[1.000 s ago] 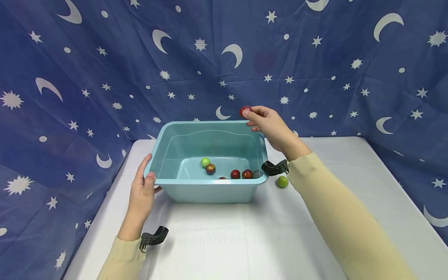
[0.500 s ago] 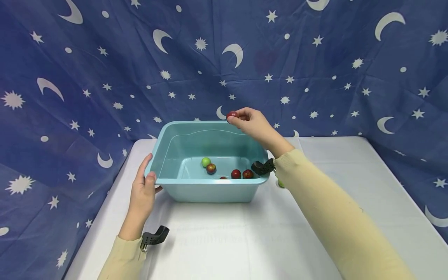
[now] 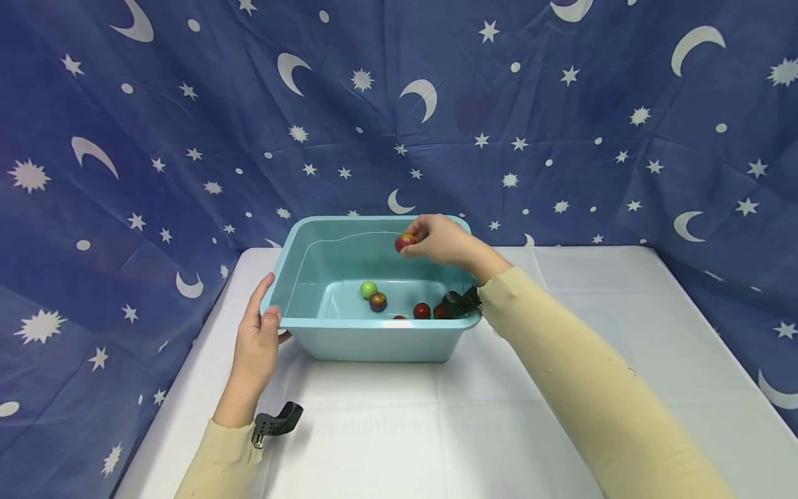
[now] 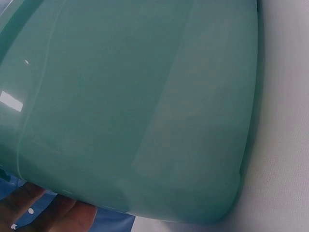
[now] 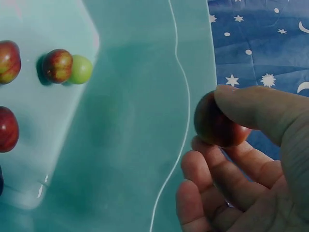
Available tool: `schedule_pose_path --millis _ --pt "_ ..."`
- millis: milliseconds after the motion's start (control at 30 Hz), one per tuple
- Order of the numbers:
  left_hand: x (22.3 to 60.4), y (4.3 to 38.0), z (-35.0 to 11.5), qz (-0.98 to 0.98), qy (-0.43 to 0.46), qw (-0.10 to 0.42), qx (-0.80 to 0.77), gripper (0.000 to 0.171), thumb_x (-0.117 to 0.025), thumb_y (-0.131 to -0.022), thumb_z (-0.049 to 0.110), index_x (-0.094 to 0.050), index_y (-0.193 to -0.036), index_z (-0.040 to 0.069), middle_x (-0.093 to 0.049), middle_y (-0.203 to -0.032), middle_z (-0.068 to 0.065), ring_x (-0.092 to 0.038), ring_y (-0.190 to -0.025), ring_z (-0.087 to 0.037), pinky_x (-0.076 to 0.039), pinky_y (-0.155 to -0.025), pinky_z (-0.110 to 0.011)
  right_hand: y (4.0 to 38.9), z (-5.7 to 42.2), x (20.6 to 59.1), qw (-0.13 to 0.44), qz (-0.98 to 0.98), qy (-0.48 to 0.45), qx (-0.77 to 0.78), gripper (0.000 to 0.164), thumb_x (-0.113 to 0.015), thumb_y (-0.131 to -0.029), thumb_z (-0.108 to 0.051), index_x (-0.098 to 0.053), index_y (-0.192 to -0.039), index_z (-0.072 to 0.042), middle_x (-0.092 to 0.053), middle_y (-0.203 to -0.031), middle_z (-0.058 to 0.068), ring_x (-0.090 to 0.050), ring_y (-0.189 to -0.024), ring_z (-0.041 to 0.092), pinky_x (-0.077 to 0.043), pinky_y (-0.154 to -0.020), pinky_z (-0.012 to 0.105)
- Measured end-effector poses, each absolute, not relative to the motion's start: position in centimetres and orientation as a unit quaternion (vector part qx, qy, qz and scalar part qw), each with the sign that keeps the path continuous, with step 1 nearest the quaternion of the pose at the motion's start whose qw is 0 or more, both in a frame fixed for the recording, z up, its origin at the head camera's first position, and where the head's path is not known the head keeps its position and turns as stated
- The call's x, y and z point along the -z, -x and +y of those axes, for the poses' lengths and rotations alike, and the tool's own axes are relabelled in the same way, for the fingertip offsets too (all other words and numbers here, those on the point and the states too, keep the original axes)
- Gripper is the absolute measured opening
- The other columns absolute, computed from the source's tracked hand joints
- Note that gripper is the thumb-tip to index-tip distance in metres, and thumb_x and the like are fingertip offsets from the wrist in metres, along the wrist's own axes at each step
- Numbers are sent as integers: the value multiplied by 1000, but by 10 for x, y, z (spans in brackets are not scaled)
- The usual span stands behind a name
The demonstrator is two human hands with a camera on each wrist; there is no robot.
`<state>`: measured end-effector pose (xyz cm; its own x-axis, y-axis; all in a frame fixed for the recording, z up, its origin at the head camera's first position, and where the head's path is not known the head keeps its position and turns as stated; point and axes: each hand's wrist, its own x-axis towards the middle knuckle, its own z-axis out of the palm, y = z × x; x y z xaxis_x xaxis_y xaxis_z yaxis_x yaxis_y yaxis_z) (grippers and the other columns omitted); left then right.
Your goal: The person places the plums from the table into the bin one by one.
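Observation:
A light blue plastic basin [image 3: 374, 341] stands on the white table. My left hand [image 3: 254, 350] grips its left rim, thumb near the front corner; in the left wrist view the fingers [image 4: 79, 216] show at the basin's edge. Over the basin's back right part, my right hand [image 3: 444, 242] pinches a red plum [image 3: 404, 242] between thumb and fingers, below the level of the back rim. On the basin floor lie a green round fruit [image 3: 368, 290], a dark mottled plum [image 3: 377, 301] touching it, and several red plums [image 3: 421, 311], some partly hidden by the front wall and the right wrist camera.
A white cloth covers the table [image 3: 374, 430]. Behind it hangs a blue curtain [image 3: 349, 111] with white moons and stars. Black wrist cameras sit on both wrists, the right one [image 3: 463, 303] overlapping the basin's right rim.
My right hand has moved left and down with the plum, from above the back right rim to inside the basin's opening. The sleeve now covers the green fruit on the table. The left hand stays put.

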<state>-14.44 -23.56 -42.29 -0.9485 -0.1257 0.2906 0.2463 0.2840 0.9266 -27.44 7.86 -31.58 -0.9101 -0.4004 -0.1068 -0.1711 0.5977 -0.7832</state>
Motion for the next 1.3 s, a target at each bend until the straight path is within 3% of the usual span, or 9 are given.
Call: schedule_pose_path --millis 433,700,1133,1300 --pt "421 143 -234 -782 47 154 602 52 -38 -101 37 -30 -153 30 -31 -150 -15 -45 -120 -43 -47 -81 -67 276 73 322 150 880 162 421 30 -76 -85 -18 -60 -108 -6 -63 -100 9 -56 -92 23 -50 -77 33" --pt "421 144 -234 -791 31 150 592 51 -37 -102 31 -30 -152 32 -35 -147 -15 -49 -116 -40 -51 -81 -59 272 79 315 142 875 165 432 38 -74 -86 -22 -59 -118 -8 -62 -108 7 -59 -100 21 -51 -85 37" --pt "420 145 -236 -794 27 152 587 53 -38 -101 32 -30 -153 29 -36 -146 -17 -50 -116 -42 -55 -79 -48 261 133 293 69 865 148 475 48 -75 -85 -32 -58 -125 -12 -62 -110 5 -57 -102 20 -50 -84 38" --pt "421 145 -236 -794 32 149 589 53 -37 -101 32 -28 -153 29 -36 -145 -19 -50 -115 -43 -54 -80 -50 253 165 297 48 871 123 473 51 -76 -83 -39 -58 -124 -14 -60 -113 5 -56 -103 20 -50 -88 39"
